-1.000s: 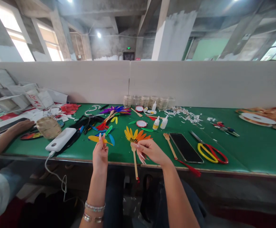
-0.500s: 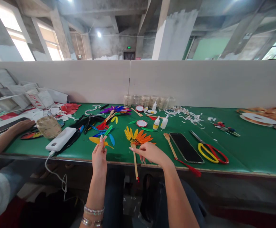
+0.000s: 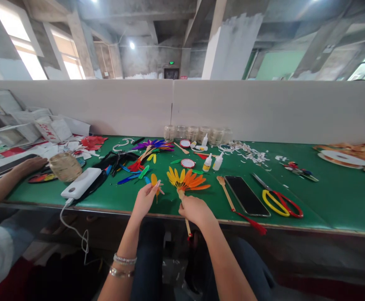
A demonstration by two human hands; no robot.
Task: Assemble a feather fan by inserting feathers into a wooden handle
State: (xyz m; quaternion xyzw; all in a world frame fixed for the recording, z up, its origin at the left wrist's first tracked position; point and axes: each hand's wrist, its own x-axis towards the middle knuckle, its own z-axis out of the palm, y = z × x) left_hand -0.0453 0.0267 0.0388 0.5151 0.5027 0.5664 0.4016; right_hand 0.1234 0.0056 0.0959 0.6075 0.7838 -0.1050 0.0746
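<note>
A long green-topped desk (image 3: 342,205) runs across the view, with a white partition (image 3: 232,109) along its far side. Near the desk's front edge lies the landmark: a fan of yellow and orange feathers (image 3: 186,179) fixed to a thin wooden stick (image 3: 186,223). Well left of the fan sits a white power bank (image 3: 81,183), and up and left of it lies a purple-and-blue feather bunch (image 3: 153,145). Behind the fan stand a row of clear glass jars (image 3: 198,134) and small white glue bottles (image 3: 207,162). To its right lie a black smartphone (image 3: 247,195) and, beyond that, scissors with yellow and red loop handles (image 3: 282,204). Far to the fan's left, another person's hand (image 3: 28,166) rests at the desk, well apart from it.

The person's right hand (image 3: 196,211) is the nearer to the fan, clenched around the stick just below the feathers. The stick's long axis runs from the feather head toward the person, tilted slightly, with its lower end reaching past the desk's front edge. The left hand (image 3: 145,201) is raised just left of the fan, not touching it, and its fingertips appear to pinch a small yellow feather (image 3: 154,182), which stands close beside the fan's left-hand feathers.
</note>
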